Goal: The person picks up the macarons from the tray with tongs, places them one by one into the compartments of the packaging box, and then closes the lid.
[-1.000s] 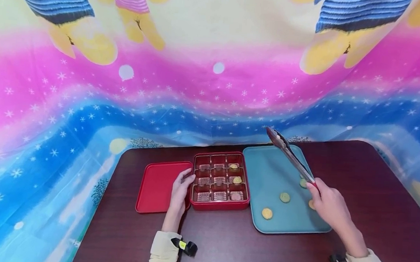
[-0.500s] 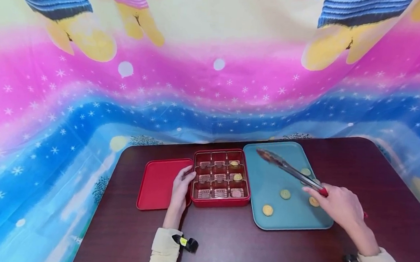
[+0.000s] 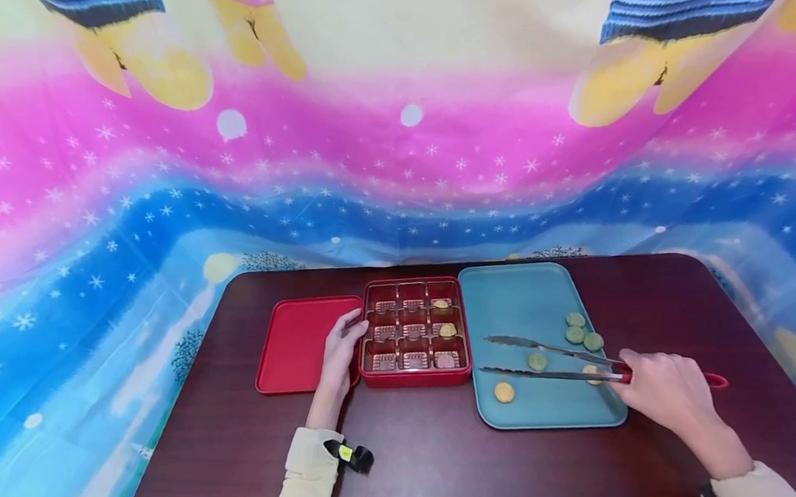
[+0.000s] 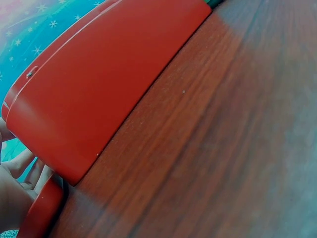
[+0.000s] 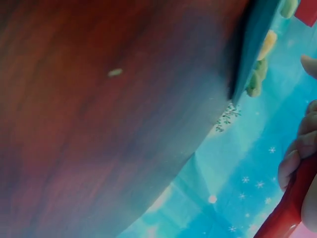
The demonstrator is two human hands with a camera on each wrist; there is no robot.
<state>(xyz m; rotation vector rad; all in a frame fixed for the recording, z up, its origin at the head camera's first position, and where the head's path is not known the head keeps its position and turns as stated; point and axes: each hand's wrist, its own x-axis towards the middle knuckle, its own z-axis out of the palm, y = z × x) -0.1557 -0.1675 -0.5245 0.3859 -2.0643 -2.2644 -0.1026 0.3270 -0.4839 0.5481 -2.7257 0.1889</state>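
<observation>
In the head view my left hand (image 3: pixel 342 345) rests with its fingers against the left wall of a red box (image 3: pixel 415 382), overlapping the red lid (image 3: pixel 301 346). The box's clear insert has several compartments. A yellow cookie (image 3: pixel 448 330) lies in the middle right one, another yellow cookie (image 3: pixel 440 304) in the back right one. My right hand (image 3: pixel 667 391) grips metal tongs (image 3: pixel 556 374) by their red handles. Their arms are spread over the teal tray (image 3: pixel 506 304), a green cookie (image 3: pixel 536 361) showing between them. The right wrist view catches a red handle (image 5: pixel 292 203) under my fingers.
On the tray's right side sit three green cookies (image 3: pixel 574 335) close together. A yellow cookie (image 3: pixel 504 392) lies near its front left; the tongs partly cover another yellow cookie (image 3: pixel 593 373). The dark wooden table (image 3: pixel 423 461) meets a printed cloth (image 3: pixel 403 179) behind.
My right hand has moved right and towards me, bringing the tongs down from the tray's back to its middle. The tongs have spread apart. My left hand stays at the box.
</observation>
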